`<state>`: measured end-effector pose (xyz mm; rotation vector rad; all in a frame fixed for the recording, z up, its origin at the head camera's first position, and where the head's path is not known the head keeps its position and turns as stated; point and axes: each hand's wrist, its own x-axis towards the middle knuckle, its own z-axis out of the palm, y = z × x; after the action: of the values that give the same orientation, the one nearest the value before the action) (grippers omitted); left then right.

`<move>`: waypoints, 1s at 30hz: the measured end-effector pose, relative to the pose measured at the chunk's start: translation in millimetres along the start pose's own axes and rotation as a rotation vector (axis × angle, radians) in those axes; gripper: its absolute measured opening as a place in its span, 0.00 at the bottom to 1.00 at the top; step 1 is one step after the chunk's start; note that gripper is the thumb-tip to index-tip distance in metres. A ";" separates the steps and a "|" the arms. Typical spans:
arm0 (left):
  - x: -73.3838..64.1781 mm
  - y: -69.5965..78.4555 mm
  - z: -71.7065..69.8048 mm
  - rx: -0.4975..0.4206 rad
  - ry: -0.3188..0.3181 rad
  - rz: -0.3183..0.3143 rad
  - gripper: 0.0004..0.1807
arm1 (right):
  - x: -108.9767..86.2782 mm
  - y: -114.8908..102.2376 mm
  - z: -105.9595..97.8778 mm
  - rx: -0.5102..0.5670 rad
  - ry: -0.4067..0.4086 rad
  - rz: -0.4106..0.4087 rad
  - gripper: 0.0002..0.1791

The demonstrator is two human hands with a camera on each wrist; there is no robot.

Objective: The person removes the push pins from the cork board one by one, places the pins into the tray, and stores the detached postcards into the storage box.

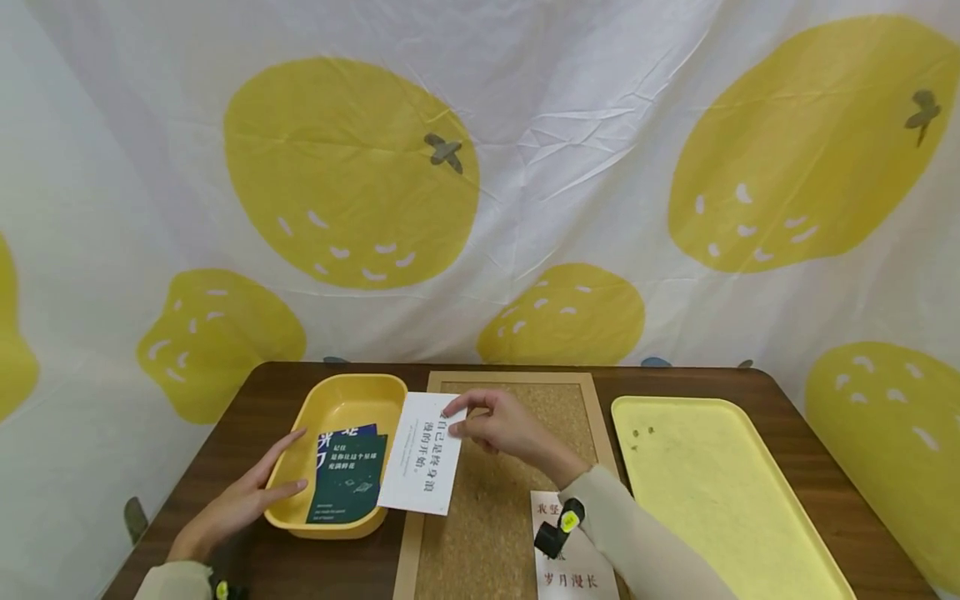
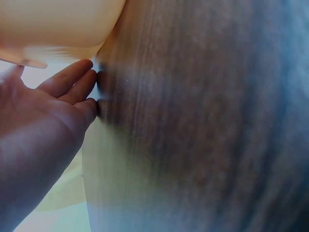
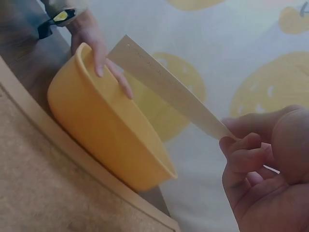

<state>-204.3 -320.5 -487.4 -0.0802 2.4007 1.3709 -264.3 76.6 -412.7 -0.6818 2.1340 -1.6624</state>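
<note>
My right hand pinches a white card with printed text between thumb and fingers. The card overlaps the right rim of a yellow plastic basin in the head view; in the right wrist view the card is tilted in the air above the basin's rim. Within the basin lie a dark green card and a blue card partly under it. At the basin's left side my left hand grips the rim, thumb over the edge; the left wrist view shows other fingers outside, below the rim.
A cork board with a wooden frame lies mid-table, bearing another white card partly covered by the right forearm. To its right is a pale yellow tray. Behind the brown table hangs a lemon-print cloth.
</note>
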 end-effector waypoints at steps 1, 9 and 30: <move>-0.1 0.4 -0.1 0.003 0.000 0.002 0.49 | 1.8 -1.4 0.7 0.006 0.004 0.001 0.10; -0.2 0.5 0.0 0.015 0.003 -0.001 0.49 | 19.3 -6.9 8.0 0.029 0.043 0.018 0.10; 0.8 -0.3 0.0 0.007 0.000 -0.015 0.49 | 54.5 -4.7 36.3 0.069 0.109 0.033 0.10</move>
<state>-205.0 -320.6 -488.0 -0.0963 2.4004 1.3552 -288.6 15.7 -416.2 -0.5442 2.1377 -1.7841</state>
